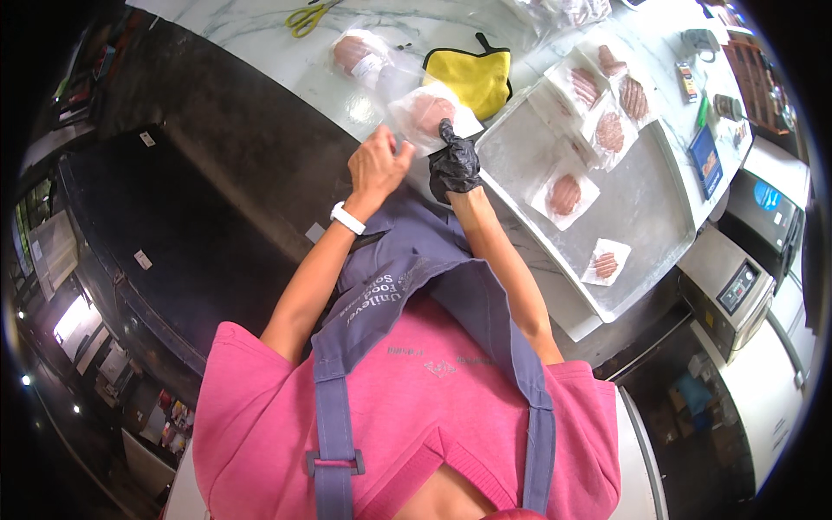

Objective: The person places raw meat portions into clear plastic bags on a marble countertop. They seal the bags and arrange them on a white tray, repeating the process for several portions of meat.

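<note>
My left hand [380, 164], bare, with a white watch on the wrist, pinches the near edge of a clear plastic bag [394, 83]. My right hand [456, 166] wears a black glove. Its thumb presses on a round raw meat patty [430, 112] lying on white paper [465, 122], at the bag's mouth. How far the patty sits within the bag is hard to tell. Just beyond lies another bagged patty [351, 53] with a white label [369, 67]. A yellow cloth with black edging [469, 77] touches the paper's far side.
To the right, a large metal tray [640, 214] holds several patties on paper squares, such as a single patty [565, 195]. Yellow-handled scissors [305, 19] lie at the marble-patterned table's [250, 26] far left. A blue box [705, 161] and a mug [700, 43] stand right of the tray.
</note>
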Tool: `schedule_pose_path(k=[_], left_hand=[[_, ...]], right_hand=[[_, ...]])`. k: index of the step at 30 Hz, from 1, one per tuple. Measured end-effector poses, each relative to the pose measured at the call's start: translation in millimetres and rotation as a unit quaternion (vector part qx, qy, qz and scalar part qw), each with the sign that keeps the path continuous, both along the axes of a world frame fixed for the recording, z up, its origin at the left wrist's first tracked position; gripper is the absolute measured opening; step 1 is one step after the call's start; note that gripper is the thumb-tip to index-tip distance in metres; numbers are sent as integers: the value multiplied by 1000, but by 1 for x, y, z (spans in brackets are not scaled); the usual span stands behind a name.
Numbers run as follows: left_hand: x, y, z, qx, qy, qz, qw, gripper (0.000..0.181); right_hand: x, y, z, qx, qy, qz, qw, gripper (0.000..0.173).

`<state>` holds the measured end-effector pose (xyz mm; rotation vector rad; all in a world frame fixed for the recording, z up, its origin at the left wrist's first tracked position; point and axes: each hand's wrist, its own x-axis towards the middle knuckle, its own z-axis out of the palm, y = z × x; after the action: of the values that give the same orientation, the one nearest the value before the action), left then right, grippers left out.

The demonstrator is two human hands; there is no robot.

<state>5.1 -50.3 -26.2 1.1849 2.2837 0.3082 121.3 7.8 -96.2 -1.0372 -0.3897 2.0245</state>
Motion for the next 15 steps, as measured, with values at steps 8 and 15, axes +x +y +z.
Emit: schedule_pose_path(k=[8, 15], left_hand=[[-20, 36, -73, 166, -706, 359, 588, 64], [-2, 32, -68, 171, -638, 447, 604, 58]], right_hand=[[-10, -1, 15, 14, -77, 48, 996, 48], [-27, 14, 24, 77, -115, 94, 986, 36]])
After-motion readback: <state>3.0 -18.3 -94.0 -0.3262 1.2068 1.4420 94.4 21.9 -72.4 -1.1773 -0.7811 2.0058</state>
